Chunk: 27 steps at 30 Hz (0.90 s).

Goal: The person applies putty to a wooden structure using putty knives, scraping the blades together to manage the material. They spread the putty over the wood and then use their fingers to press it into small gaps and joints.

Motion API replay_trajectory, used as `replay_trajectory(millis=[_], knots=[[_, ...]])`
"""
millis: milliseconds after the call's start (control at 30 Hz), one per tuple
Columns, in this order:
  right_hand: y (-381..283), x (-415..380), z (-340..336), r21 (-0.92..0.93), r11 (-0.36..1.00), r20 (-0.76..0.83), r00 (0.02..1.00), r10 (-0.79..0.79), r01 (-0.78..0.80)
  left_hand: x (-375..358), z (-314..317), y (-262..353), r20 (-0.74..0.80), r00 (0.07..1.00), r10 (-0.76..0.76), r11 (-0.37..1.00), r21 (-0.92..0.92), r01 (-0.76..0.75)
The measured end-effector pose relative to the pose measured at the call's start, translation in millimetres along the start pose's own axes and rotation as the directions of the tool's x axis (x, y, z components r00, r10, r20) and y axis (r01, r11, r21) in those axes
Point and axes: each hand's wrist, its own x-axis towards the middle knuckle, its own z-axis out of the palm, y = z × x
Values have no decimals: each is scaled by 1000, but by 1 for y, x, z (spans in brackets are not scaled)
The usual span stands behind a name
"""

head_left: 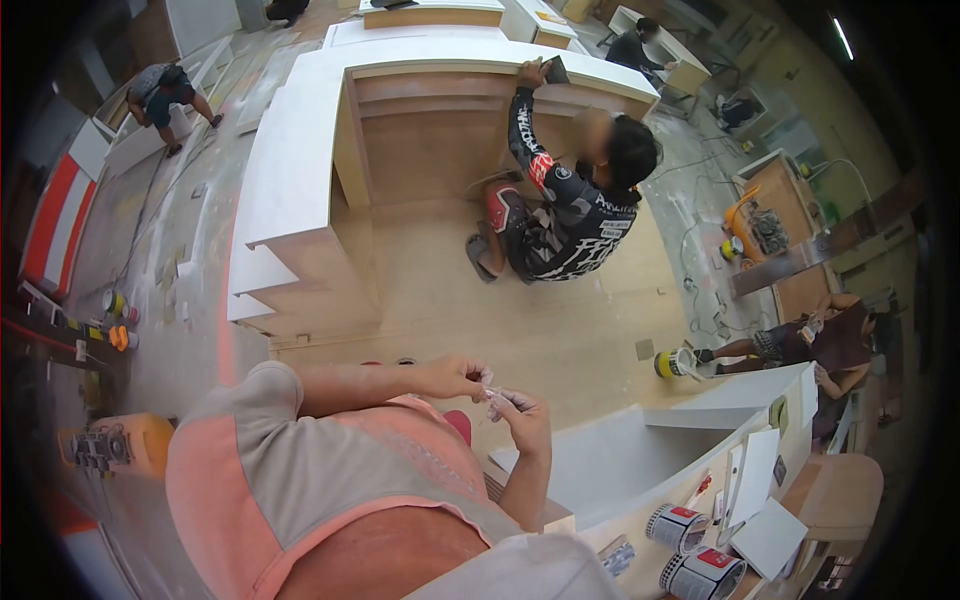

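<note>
My left hand (pixel 458 377) and my right hand (pixel 523 417) meet in front of my pink and grey shirt (pixel 350 470). Fingers on both are bent and pinched together, with the tips close to each other. White residue coats the fingertips. Between them is something small and whitish, too small to make out. Below the hands lies the pale wooden floor panel (pixel 440 300) of a large white cabinet unit (pixel 290 170).
A person (pixel 580 210) crouches inside the unit, one hand on its top edge. Right of me stands a white box-shaped cabinet (pixel 620 460) with paint cans (pixel 700 575) and white boards (pixel 768 535) beside it. Another person (pixel 835 340) works near a yellow bucket (pixel 676 362).
</note>
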Motion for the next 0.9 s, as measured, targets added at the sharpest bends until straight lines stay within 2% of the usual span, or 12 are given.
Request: replay_trajectory(millis=[100, 200, 367, 500, 533, 600, 633, 700, 767, 800, 867, 900], knots=[[6, -10, -21, 50, 998, 18, 999, -38, 37, 13, 16, -3, -84, 991, 100, 993, -61, -106], [6, -17, -27, 82, 995, 25, 998, -50, 48, 16, 21, 3, -3, 996, 94, 993, 67, -93], [4, -24, -31, 86, 995, -52, 998, -35, 39, 24, 30, 19, 128, 990, -58, 986, 164, 37], [6, -30, -35, 88, 996, -93, 996, -16, 25, 34, 35, 14, 153, 987, -44, 978, 209, 11], [9, -31, -36, 92, 996, -102, 995, -14, 23, 38, 39, 17, 70, 995, -67, 954, 296, 43], [16, -28, -36, -46, 996, -275, 958, -82, 72, 48, 43, 18, -3, 996, -86, 921, 380, 81], [16, -27, -35, -45, 996, -283, 955, -84, 74, 55, 45, 15, -33, 999, -15, 931, 364, 26], [17, -26, -34, 111, 977, -579, 811, -86, 183, 67, 46, 16, -56, 997, 55, 938, 346, -32], [12, -24, -37, 190, 957, -624, 780, -56, 220, 79, 47, 23, 122, 991, 52, 934, 346, -92], [9, -23, -39, 269, 927, -656, 754, -21, 260, 85, 49, 23, 132, 990, 52, 936, 340, -94], [10, -16, -44, 283, 916, -678, 735, -17, 283, 93, 53, 25, 336, 934, 125, 931, 285, -228], [5, -10, -43, 302, 902, -692, 722, -14, 307, 95, 54, 34, 344, 931, 126, 931, 283, -231]])
